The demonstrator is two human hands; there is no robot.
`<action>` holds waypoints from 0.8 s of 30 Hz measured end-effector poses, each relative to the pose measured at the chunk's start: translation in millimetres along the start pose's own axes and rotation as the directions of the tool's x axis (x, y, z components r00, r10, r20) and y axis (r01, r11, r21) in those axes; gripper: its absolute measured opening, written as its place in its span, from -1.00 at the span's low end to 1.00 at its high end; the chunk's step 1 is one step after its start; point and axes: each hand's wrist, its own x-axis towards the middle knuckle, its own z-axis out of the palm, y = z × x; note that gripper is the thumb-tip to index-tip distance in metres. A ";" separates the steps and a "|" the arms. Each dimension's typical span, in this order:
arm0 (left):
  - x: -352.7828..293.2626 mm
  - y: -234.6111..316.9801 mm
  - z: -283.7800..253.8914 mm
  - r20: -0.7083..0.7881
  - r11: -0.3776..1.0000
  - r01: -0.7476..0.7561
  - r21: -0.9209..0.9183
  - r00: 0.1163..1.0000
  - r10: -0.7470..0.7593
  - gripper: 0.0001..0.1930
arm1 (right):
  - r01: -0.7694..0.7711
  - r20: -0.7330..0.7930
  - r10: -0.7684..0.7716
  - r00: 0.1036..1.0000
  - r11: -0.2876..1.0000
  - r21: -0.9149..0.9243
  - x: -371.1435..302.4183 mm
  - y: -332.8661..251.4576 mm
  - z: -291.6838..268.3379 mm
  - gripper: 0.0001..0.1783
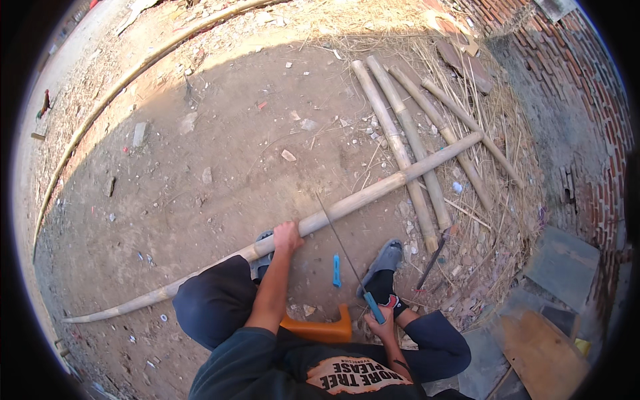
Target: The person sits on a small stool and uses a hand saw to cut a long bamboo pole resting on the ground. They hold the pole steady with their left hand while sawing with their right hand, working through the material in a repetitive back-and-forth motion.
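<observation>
A long bamboo pole (360,200) lies slantwise before me, its right end resting over several cut bamboo pieces (393,127). My left hand (288,237) is closed around the pole near its middle, just above my left foot. In my right hand (380,323) is the teal handle of a hand saw (352,265). Its thin blade points away from me and crosses the pole to the right of my left hand. Whether the teeth touch the bamboo I cannot tell. A small blue plastic object (337,271) lies on the dirt between my feet.
I sit on an orange plastic stool (333,331). A dark rod-like tool (432,263) lies right of my right foot (387,260). Straw, stones and a brick wall (587,100) are at the right, with flat boards (543,353) nearby. Another long pole (110,100) curves along the far left.
</observation>
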 end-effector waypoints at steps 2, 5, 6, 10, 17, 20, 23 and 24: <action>-2.0 1.5 -0.7 0.004 1.000 0.005 0.005 1.000 -0.005 -0.46 | 0.008 -0.014 -0.007 1.000 0.997 0.078 19.6 -6.1 9.9 -0.63; -1.9 3.8 -2.4 -0.018 1.000 -0.007 0.012 1.000 0.007 -0.47 | 0.019 -0.042 -0.015 0.999 0.995 0.103 100.7 -17.8 42.2 -0.63; 2.2 2.7 -3.4 -0.019 1.000 -0.020 0.020 1.000 0.021 -0.46 | 0.054 -0.028 -0.052 0.998 0.995 0.085 108.3 -21.2 44.3 -0.63; -0.2 1.3 -4.8 -0.045 1.000 -0.015 0.010 0.999 0.016 -0.45 | 0.147 -0.002 -0.147 0.989 0.988 0.039 98.7 -20.7 40.3 -0.64; -6.2 0.2 1.8 -0.052 1.000 -0.004 -0.004 0.999 0.003 -0.46 | -0.033 -0.045 0.033 0.998 0.999 -0.008 -21.7 -11.2 -2.2 -0.65; 1.5 5.0 -4.0 -0.045 1.000 -0.012 0.004 0.999 0.012 -0.47 | 0.066 -0.018 -0.067 0.998 0.997 -0.044 39.5 -0.2 19.0 -0.64; 3.7 -2.4 -4.6 -0.062 1.000 -0.019 0.010 0.998 0.020 -0.47 | 0.175 0.000 -0.176 0.984 0.980 -0.096 94.7 -4.0 41.1 -0.69; 0.9 0.3 0.2 -0.057 1.000 -0.015 0.014 0.998 0.016 -0.47 | 0.176 -0.009 -0.178 0.984 0.979 -0.099 95.0 -8.8 38.9 -0.69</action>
